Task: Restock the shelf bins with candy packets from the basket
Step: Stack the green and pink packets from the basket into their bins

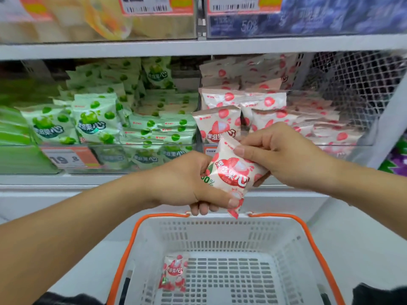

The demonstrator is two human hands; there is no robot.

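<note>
Both hands pinch one pink candy packet (233,170) above the basket (220,234): left hand (187,179) low, right hand (284,150) high.

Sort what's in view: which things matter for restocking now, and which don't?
In play: pink-and-white candy packet held by both hands (left, right); pink packet bin; white plastic basket; last pink packet inside.
Not: green packet bin; blue packets.
</note>
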